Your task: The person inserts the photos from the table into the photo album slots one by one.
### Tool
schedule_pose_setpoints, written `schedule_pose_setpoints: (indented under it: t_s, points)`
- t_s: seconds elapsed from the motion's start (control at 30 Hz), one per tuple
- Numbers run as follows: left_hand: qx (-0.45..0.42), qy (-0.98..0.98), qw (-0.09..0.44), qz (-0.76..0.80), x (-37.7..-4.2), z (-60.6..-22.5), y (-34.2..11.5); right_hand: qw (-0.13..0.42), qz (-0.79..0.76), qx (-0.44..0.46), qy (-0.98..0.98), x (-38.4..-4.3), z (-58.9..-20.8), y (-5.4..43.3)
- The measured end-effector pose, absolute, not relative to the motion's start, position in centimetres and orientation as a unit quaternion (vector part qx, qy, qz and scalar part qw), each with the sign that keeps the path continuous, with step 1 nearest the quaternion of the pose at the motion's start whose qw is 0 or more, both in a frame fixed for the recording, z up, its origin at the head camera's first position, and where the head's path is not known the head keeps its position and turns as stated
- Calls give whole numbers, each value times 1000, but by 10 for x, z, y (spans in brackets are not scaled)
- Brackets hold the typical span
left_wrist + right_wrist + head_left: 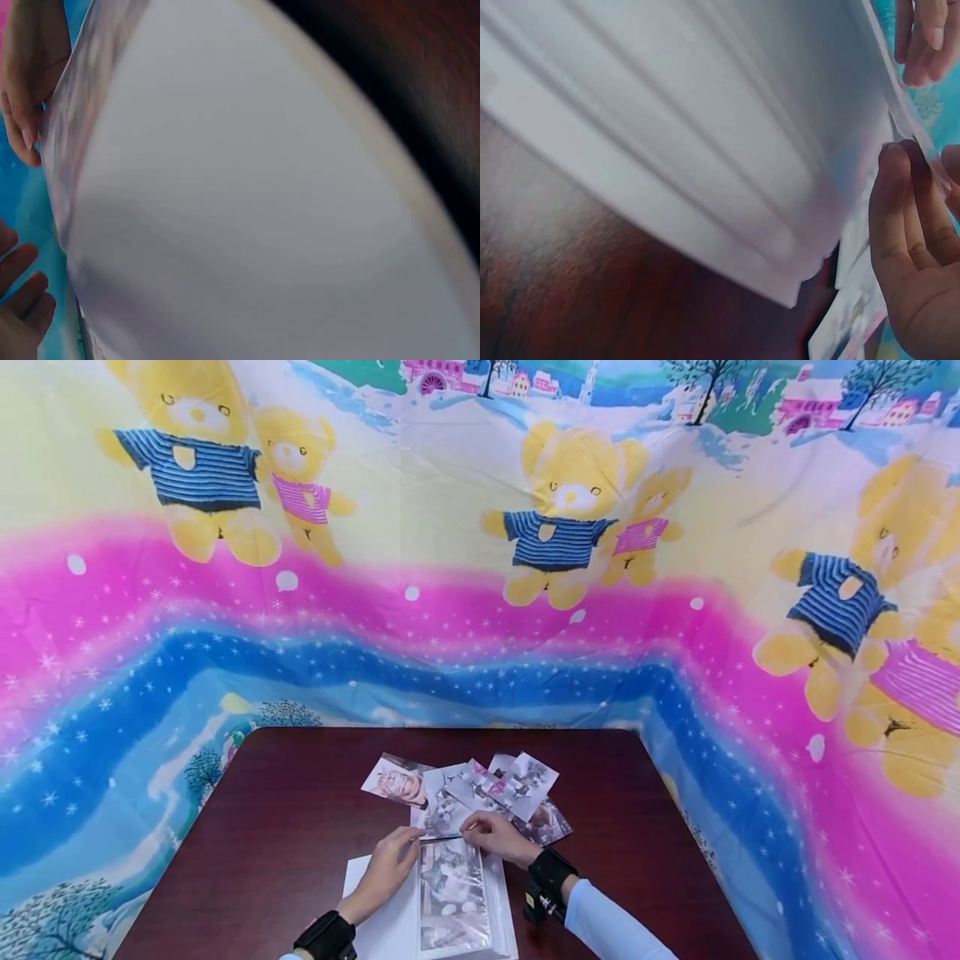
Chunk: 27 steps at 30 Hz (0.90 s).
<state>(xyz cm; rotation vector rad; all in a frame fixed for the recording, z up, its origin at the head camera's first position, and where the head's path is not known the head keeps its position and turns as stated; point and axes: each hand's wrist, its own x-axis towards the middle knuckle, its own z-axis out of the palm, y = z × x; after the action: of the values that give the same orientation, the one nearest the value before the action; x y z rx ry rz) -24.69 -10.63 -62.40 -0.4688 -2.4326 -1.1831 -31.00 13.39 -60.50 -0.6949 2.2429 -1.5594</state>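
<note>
A white photo album (384,893) lies open at the table's near side. One clear-sleeved page (453,893) shows a pale photo, its far edge raised as a thin dark line between the hands. My right hand (495,835) pinches that edge near its right end; thumb and fingers close on the shiny sleeve in the right wrist view (919,262). At the left end of the edge is my left hand (386,864). Its fingers (26,296) look loosely bent and slightly apart from the page. White album surface (240,180) fills most of the left wrist view.
Several loose photos (536,777) overlap beyond the album, one with a face-like picture (401,781) at the left. They lie on a dark brown table (300,793). A curtain with printed bears (558,543) hangs behind and around the sides.
</note>
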Motion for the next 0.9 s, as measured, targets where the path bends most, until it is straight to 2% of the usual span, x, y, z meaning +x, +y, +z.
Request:
schedule_pose_setpoints:
  t_s: [0.17, 0.37, 0.67, 0.9]
  points:
    - [-182, -849, 254, -427, -233, -620, -99, 153, -562, -234, 778, -309, -601, 128]
    - [-221, -842, 268, -413, -216, -614, -89, 160, -593, -222, 758, -301, -591, 121]
    - [-222, -817, 228, -480, -210, -598, -83, 203, -643, -218, 706, -291, -578, 114]
    - [-155, -826, 174, -513, -213, -584, -87, 225, -662, -241, 673, -282, -571, 99]
